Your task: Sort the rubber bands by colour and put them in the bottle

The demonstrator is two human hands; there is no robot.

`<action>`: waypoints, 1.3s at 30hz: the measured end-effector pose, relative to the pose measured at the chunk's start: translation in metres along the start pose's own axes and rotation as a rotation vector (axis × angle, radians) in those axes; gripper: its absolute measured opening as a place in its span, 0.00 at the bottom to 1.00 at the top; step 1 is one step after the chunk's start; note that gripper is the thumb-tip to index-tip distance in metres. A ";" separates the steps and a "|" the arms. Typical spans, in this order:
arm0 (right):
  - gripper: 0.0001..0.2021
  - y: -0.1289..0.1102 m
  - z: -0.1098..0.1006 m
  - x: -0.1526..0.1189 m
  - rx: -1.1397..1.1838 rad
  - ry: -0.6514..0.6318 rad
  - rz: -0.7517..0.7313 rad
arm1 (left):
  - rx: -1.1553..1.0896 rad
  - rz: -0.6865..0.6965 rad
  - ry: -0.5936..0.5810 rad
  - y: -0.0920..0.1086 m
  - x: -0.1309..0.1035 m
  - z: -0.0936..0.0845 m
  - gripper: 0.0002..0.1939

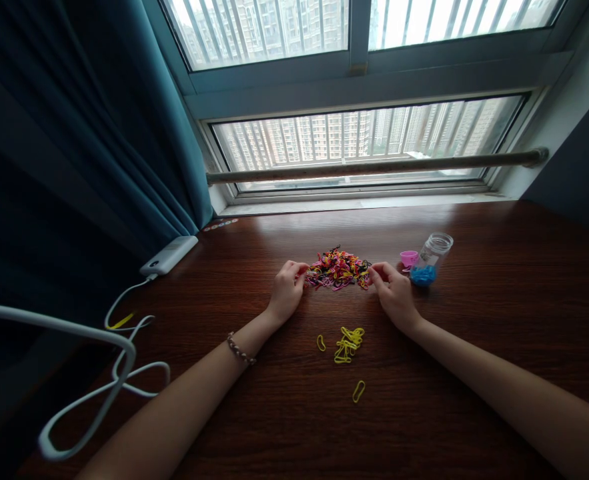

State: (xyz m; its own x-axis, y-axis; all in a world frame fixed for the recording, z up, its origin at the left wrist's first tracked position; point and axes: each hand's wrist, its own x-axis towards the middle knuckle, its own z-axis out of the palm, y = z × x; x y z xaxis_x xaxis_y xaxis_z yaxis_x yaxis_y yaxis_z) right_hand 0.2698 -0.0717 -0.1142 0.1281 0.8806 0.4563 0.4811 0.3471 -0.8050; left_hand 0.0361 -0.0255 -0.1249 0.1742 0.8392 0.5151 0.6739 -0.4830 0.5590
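A loose pile of small multicoloured rubber bands (338, 268) lies on the dark wooden table. At its left edge is my left hand (288, 288), fingers bent and pressed together; what they hold, if anything, is too small to name. My right hand (393, 293) touches the pile's right edge with its fingers pinched, and their contents cannot be made out either. Nearer to me lies a small heap of yellow bands (348, 345), with one yellow band (321, 343) to its left and another (359, 391) in front.
Right of the pile stand a clear jar with blue contents (428, 261) and a pink lid-like piece (409, 258). A white device (170, 256) with a white cable (124, 383) lies at the left by the blue curtain (174, 147). Behind the table (284, 427) is a window.
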 end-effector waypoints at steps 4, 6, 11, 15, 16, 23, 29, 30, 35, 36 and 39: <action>0.09 -0.013 -0.001 -0.012 -0.080 -0.212 -0.390 | -0.014 0.006 0.011 0.002 0.000 -0.001 0.07; 0.08 -0.017 -0.001 -0.016 -0.083 -0.377 -0.570 | -0.028 0.019 0.009 0.004 0.000 -0.002 0.06; 0.08 -0.011 -0.001 -0.010 -0.161 -0.145 -0.418 | -0.033 0.071 -0.012 0.015 -0.004 -0.005 0.04; 0.09 0.004 -0.001 0.000 -0.271 -0.017 -0.206 | -0.150 0.196 -0.157 0.040 -0.017 -0.006 0.04; 0.10 0.007 0.000 0.001 -0.285 -0.046 -0.189 | -0.177 0.262 -0.232 0.046 -0.021 -0.006 0.04; 0.14 0.020 0.008 0.000 -0.358 -0.202 -0.208 | -0.098 0.490 -0.295 0.047 -0.017 -0.010 0.07; 0.17 0.023 0.008 0.003 -0.244 -0.125 -0.202 | 0.141 0.233 -0.169 0.003 0.002 -0.006 0.18; 0.17 0.023 0.007 0.004 -0.217 -0.110 -0.198 | 0.160 0.204 -0.195 -0.001 0.003 -0.004 0.19; 0.17 0.020 0.004 0.006 -0.097 -0.030 -0.123 | 0.139 0.196 -0.238 -0.003 0.001 -0.002 0.19; 0.16 0.019 0.004 0.006 -0.077 -0.021 -0.105 | 0.126 0.208 -0.233 -0.001 0.001 -0.002 0.18; 0.14 0.017 0.003 0.006 -0.024 -0.010 -0.058 | 0.115 0.222 -0.206 -0.001 0.000 -0.004 0.12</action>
State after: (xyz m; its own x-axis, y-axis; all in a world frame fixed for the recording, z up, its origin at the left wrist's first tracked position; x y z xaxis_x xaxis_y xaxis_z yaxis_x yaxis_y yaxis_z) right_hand 0.2758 -0.0595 -0.1266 0.0909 0.8626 0.4976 0.5084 0.3895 -0.7680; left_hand 0.0330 -0.0258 -0.1224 0.4596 0.7552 0.4675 0.6777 -0.6383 0.3650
